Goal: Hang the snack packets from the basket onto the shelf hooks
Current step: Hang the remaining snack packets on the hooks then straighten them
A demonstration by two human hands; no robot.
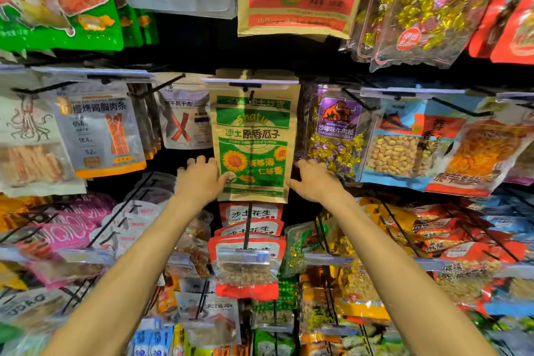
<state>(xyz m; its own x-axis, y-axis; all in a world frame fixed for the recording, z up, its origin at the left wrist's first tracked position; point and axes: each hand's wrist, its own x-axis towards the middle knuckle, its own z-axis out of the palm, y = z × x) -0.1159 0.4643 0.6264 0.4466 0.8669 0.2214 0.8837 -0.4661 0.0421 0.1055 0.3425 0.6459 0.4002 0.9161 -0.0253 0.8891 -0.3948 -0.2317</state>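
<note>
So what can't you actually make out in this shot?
Head view only.
Basket: outside the frame.
Hook hole of the sunflower seed packet: hidden behind the price strip.
Right hand fingertips: behind the packet's edge, grip unclear.
Packet's small print: blurred.

One left hand [199,180], one right hand [313,182], one front green sunflower-seed packet [252,144], three red peanut packets [245,263].

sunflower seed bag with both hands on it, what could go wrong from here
The left hand and right hand grip the sunflower seed bag near its bottom; a downward tug might tear it at the hook. The right hand sits close to the purple beef packet and might nudge it.
</note>
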